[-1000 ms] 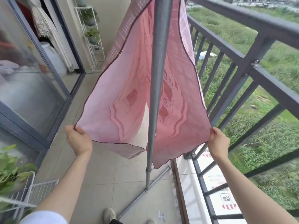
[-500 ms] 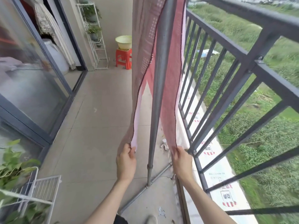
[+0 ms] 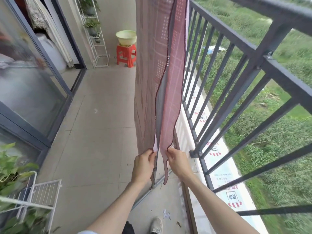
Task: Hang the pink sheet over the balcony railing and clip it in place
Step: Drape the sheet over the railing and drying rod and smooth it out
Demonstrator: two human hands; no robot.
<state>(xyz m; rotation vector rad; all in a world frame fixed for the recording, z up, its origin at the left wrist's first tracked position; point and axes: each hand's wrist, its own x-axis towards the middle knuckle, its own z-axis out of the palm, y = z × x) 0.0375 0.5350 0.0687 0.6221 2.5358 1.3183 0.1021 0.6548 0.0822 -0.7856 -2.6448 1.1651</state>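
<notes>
The pink sheet (image 3: 169, 68) hangs straight down in two layers from above the frame, either side of a grey metal pole (image 3: 159, 105) that shows between them. My left hand (image 3: 143, 166) pinches the bottom edge of the left layer. My right hand (image 3: 178, 162) pinches the bottom edge of the right layer, and a corner of cloth dangles below it. The two hands are close together, just above the floor. The dark balcony railing (image 3: 263, 58) runs along the right of the sheet. No clip is in view.
A grey pole base bar (image 3: 145, 195) lies on the tiled floor by my shoe (image 3: 156, 225). A red stool (image 3: 126, 54) with a pale basin (image 3: 126, 37) stands at the far end. White wire plant racks (image 3: 42, 191) are at left, beside glass sliding doors (image 3: 30, 85).
Both hands have come together from wide apart, drawing the spread sheet into two narrow hanging layers around the pole. The hands also moved lower.
</notes>
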